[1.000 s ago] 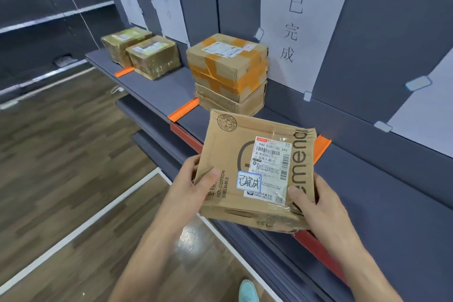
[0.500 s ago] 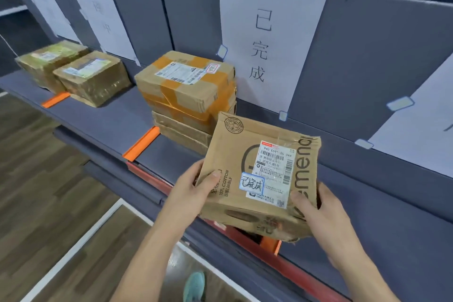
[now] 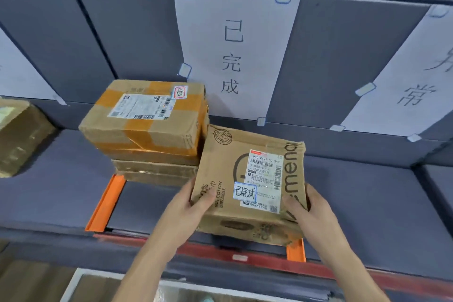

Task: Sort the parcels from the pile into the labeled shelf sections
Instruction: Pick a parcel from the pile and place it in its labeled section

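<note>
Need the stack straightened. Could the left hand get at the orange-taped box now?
Probably not yet: the left hand grips the held parcel, though the orange-taped box stands uncovered just beyond it.

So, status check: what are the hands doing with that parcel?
Left hand and right hand grip the flat parcel by its near corners. Held before the 已完成 sign. Stacked parcels close on its left.

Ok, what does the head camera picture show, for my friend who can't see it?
A person's left grip and right grip hold a brown cardboard parcel, its sticker handwritten 已完成, at the grey shelf below a paper sign reading 已完成. A stack of cardboard boxes stands just to its left.
</note>
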The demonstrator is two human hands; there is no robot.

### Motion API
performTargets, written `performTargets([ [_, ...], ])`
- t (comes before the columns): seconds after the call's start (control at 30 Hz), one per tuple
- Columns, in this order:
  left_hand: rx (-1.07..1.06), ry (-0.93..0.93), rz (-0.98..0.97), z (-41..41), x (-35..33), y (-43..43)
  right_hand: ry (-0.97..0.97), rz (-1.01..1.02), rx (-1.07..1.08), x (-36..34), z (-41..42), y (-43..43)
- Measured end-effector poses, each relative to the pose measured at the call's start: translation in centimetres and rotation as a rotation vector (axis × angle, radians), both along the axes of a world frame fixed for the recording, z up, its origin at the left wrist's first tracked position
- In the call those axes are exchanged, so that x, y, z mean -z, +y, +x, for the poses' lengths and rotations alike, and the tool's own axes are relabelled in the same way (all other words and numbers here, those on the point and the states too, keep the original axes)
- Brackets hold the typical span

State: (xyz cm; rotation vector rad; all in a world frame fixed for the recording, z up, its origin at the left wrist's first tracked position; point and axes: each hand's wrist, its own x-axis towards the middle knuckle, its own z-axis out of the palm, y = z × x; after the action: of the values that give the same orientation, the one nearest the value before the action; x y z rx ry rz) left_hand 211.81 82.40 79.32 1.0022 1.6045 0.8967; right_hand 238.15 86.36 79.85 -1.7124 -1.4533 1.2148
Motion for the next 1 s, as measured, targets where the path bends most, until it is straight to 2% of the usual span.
performTargets([
  [0.5,0.021,0.09,-0.013,-0.3,2.1,1.6,-0.024,-0.048,0.06,1.6,-0.8,1.5],
  [0.73,0.009,0.219,0.0,0.1,1.0,1.8,-0.053,-0.002,0.074,2.6,-1.0,3.5],
  [1.0,-0.01,0.224,-0.032,0.5,0.9,1.9,-0.115,0.033,0.075,3.0,-1.3,6.8],
])
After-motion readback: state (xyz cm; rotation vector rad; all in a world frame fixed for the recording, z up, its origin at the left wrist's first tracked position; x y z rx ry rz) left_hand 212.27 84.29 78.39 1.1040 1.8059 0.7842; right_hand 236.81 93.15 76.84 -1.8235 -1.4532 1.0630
